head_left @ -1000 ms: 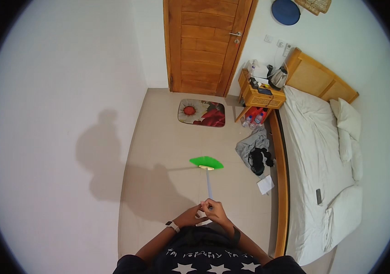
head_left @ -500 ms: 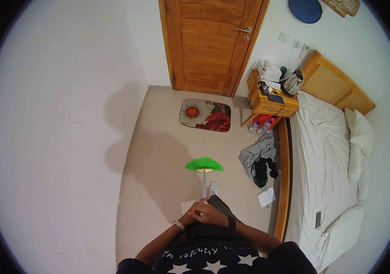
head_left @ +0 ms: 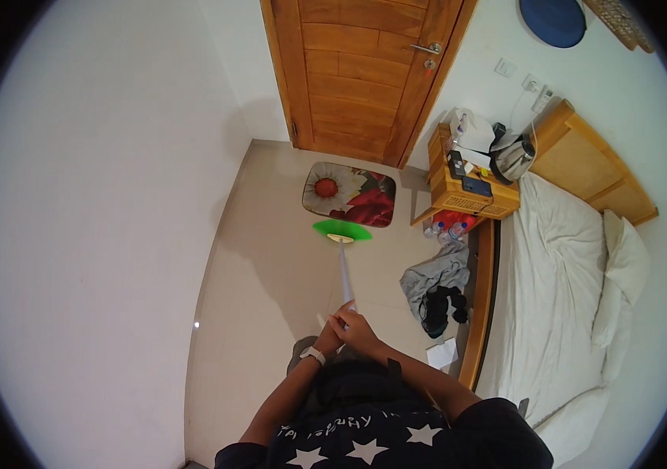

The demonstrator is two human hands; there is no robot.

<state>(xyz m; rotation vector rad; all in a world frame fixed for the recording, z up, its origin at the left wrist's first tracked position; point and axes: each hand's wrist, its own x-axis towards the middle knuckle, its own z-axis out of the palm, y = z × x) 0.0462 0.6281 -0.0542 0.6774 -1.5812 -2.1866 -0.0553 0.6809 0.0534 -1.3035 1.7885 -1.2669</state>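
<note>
I hold a broom (head_left: 344, 270) with a pale stick and a fan of bright green bristles (head_left: 358, 231). Both hands are wrapped round the upper end of its stick, close together in front of my body. My left hand (head_left: 329, 338), with a pale watch on the wrist, is partly covered by my right hand (head_left: 358, 331), which wears a dark wristband. The bristles rest on the tiled floor by the near edge of a flower-printed mat (head_left: 349, 195).
A wooden door (head_left: 361, 86) stands beyond the mat. On the right are a nightstand (head_left: 459, 193) bearing a kettle (head_left: 512, 159), and a bed (head_left: 556, 289). Grey and dark clothes (head_left: 435, 277), paper (head_left: 443, 354) and bottles (head_left: 455, 232) lie beside it. A white wall (head_left: 99, 234) rises on the left.
The broom's bristles have moved away from me across the floor, up to the mat. My hands have reached farther forward with the stick still in their grip.
</note>
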